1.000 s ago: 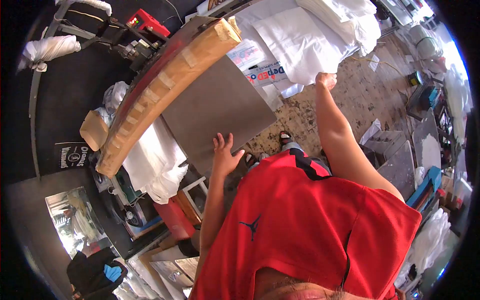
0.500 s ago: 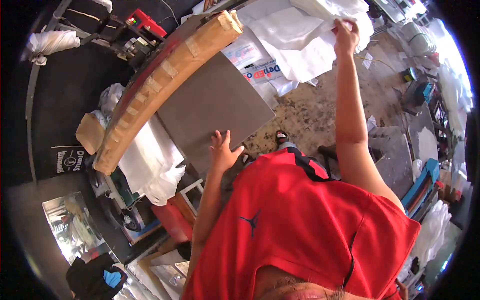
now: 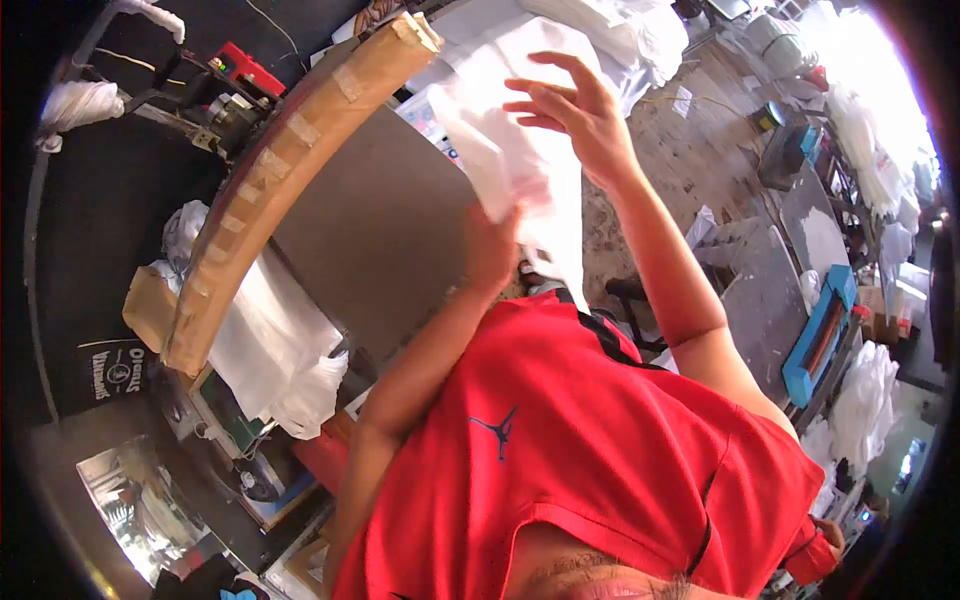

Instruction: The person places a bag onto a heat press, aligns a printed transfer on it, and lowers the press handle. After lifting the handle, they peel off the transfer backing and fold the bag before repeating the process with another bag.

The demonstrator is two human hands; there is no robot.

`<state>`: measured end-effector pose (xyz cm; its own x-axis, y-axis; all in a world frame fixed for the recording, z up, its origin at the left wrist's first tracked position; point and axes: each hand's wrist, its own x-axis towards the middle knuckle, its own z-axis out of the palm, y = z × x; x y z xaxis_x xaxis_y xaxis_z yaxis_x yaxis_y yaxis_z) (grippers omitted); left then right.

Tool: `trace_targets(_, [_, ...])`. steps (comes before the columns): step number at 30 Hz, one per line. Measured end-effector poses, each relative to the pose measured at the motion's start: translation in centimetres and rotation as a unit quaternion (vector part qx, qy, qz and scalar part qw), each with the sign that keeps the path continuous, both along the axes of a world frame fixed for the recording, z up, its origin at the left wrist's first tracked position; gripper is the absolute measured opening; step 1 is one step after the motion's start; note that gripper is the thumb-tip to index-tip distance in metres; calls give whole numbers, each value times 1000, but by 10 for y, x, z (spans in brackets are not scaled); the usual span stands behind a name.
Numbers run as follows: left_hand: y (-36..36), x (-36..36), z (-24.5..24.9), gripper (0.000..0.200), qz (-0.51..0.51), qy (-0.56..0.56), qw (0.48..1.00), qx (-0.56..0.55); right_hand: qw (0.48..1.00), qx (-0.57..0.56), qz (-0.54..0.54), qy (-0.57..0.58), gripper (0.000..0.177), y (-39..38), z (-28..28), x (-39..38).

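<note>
A thin white plastic sheet or bag [image 3: 530, 130] stretches from the back of the work surface down toward my body. My left hand [image 3: 492, 245] is at its near left edge, touching or very close to it; motion blurs the fingers, so their grip cannot be made out. Over the sheet's right side, my right hand [image 3: 575, 110] has its fingers spread and holds nothing. Left of the sheet lies a flat dark grey board [image 3: 370, 200]. Along the board's far left side runs a long curved-looking beam [image 3: 270, 185] wrapped in brown paper and tape.
More white sheets [image 3: 275, 340] lie left of the beam, and a white pile [image 3: 640, 40] sits at the back. A red box [image 3: 245, 70] stands at the upper left. On the right are a grey table [image 3: 755, 290] and a blue-ended tool [image 3: 825, 335].
My right hand has let go of the white sheet and moved left with fingers spread. The sheet now reaches nearer my body. My left hand has moved from the board to the sheet's edge.
</note>
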<state>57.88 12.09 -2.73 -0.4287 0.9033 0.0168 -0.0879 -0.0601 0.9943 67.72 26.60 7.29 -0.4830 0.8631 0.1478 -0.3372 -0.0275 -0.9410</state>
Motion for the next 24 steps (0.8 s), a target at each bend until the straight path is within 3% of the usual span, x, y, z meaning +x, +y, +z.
trace_targets(2, [-8, -24, -6, 38, 168, -61, 982, -67, 990, 31, 53, -130, 24, -3, -6, 37])
trace_targets(4, [-28, -84, -59, 39, 178, -87, 980, 4, 931, -34, 146, -334, 31, 8, -42, 92])
trace_targets(5, [-36, -109, -72, 40, 251, -149, 956, -28, 914, -89, 210, -337, 33, 9, -79, 120])
trace_targets(6, [-48, -131, -82, 42, 326, -210, 920, -57, 846, -3, 274, -457, 34, 12, -140, 157])
trace_targets(7, [-64, -155, -90, 43, 318, -205, 924, -55, 749, 155, 331, -553, 37, -5, -182, 193])
trace_targets(8, [-83, -178, -98, 45, 311, -200, 927, -55, 766, -281, 221, -534, 47, -38, -214, 220])
trace_targets(9, [-101, -204, -120, 43, 318, -197, 920, -112, 735, -315, 250, -546, 56, -71, -206, 234])
trace_targets(10, [-115, -217, -113, 40, 299, -186, 924, -146, 659, -405, 226, -592, 80, -99, -204, 240])
trace_targets(12, [-137, -255, -131, 43, 272, -187, 920, -210, 603, -410, 267, -630, 83, -124, -205, 239])
trace_targets(13, [-141, -261, -133, 43, 285, -188, 915, -214, 597, -406, 279, -633, 83, -128, -204, 239])
trace_targets(15, [-143, -270, -132, 55, 362, -68, 909, -194, 648, -523, 308, -461, 81, -133, -198, 234])
trace_targets(18, [-157, -261, -122, 65, 374, 18, 902, -214, 672, -512, 286, -453, 77, -139, -168, 209])
trace_targets(19, [-164, -255, -125, 65, 375, 16, 901, -215, 670, -512, 287, -455, 77, -139, -182, 217])
trace_targets(21, [-186, -238, -129, 64, 365, -14, 908, -208, 623, -639, 274, -359, 73, -143, -220, 240])
trace_targets(22, [-189, -218, -110, 59, 384, -34, 881, -276, 621, -639, 275, -362, 73, -146, -219, 239])
trace_targets(24, [-208, -195, -120, 56, 370, -87, 897, -225, 697, -574, 279, -327, 74, -153, -210, 231])
